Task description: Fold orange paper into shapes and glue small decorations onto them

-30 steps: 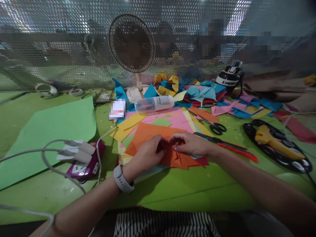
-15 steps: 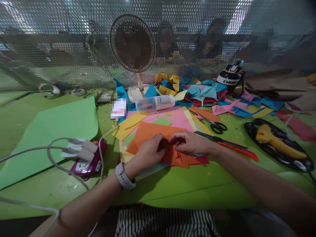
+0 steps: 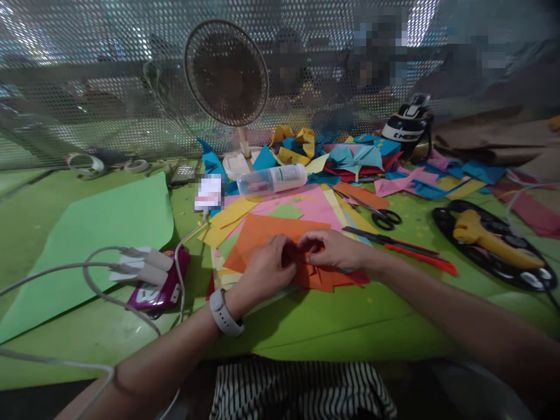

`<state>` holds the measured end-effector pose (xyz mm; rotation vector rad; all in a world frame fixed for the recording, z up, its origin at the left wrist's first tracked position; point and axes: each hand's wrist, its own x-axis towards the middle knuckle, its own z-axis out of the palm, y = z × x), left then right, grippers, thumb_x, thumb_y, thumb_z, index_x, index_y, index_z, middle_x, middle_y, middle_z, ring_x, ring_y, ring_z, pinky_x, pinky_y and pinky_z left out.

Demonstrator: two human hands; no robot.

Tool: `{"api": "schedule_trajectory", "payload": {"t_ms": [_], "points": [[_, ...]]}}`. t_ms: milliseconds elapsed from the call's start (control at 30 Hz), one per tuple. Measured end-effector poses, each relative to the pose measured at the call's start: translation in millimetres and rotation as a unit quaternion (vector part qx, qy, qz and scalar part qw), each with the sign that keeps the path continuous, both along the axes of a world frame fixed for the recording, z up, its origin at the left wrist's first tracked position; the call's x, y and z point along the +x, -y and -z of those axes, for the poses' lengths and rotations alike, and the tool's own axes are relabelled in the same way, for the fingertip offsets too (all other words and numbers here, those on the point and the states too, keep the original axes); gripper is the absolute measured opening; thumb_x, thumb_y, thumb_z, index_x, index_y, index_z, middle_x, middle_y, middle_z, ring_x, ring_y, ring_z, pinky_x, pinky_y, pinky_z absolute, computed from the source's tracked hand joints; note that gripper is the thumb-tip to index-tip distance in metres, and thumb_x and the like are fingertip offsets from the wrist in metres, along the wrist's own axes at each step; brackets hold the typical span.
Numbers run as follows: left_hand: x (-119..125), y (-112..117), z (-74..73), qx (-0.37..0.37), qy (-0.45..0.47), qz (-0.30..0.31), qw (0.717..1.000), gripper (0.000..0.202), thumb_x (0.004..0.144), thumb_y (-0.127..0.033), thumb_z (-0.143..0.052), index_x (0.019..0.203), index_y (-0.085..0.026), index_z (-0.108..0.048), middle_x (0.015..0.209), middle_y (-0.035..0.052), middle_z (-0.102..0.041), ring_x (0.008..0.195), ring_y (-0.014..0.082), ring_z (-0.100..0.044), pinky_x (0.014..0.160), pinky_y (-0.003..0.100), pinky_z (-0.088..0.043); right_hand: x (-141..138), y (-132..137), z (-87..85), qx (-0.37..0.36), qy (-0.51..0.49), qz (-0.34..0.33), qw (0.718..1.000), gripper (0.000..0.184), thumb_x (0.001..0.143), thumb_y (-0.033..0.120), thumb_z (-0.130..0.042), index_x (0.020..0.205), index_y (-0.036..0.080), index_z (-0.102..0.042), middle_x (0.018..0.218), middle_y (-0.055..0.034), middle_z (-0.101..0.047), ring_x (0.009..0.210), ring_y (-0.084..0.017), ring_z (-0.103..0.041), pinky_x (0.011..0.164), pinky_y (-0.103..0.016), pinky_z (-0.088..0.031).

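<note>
Both hands meet mid-desk: L hand (image 3: 266, 269) & R hand (image 3: 332, 249) are curled, fingertips pinched shut on a folded paper (image 3: 328, 280). They press it down on an orange sheet (image 3: 258, 233), prob. so it stays flat & can't slip. Scissors (image 3: 381, 216) & a red knife (image 3: 415, 257) lie near the R hand on the green desk (image 3: 350, 326). A bottle (image 3: 273, 179) lies on its side behind; can't tell what's in it. A black tray (image 3: 441, 219) far R holds a yellow glue gun (image 3: 490, 238).

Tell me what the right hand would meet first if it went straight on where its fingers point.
Probably the left hand: the right hand points at it over the orange paper, and the two nearly touch.
</note>
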<state>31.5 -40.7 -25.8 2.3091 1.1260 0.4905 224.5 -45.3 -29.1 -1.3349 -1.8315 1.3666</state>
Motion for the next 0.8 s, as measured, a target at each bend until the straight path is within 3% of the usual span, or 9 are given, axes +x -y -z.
{"api": "schedule_trajectory", "payload": {"t_ms": [267,500,800], "points": [[1,-2,-2.3,-0.012,-0.011,-0.003,1.0,0.021,0.077,-0.017,-0.053,0.097,-0.017,-0.056,0.089,0.0046,-0.062,0.077,0.0185,-0.057,0.066,0.03,-0.044,1,-2,2.2,0.01,0.004,-0.01,1.0,0.028,0.067,0.01,-0.058,0.095,0.014,-0.063,0.088,-0.0052,-0.065,0.073,-0.014,-0.057,0.064,-0.025,-0.045],[4,-13,-3.1,-0.114,0.001,-0.005,0.993,0.02,0.071,-0.016,-0.057,0.09,-0.015,-0.054,0.087,0.0053,-0.064,0.077,0.019,-0.06,0.066,0.03,-0.047,2,-3,2.8,0.012,0.0,-0.02,1.0,0.03,0.065,0.009,-0.058,0.095,0.013,-0.062,0.088,-0.0059,-0.065,0.074,-0.015,-0.057,0.065,-0.026,-0.044],[6,-18,0.1,-0.149,0.011,-0.02,0.989,0.025,0.068,-0.025,-0.064,0.088,-0.014,-0.053,0.085,0.0055,-0.063,0.077,0.0192,-0.059,0.067,0.033,-0.049,4,-7,7.2,0.036,0.0,-0.048,0.998,0.03,0.066,0.013,-0.058,0.096,0.012,-0.062,0.089,-0.0059,-0.065,0.075,-0.014,-0.057,0.067,-0.026,-0.043]]}}
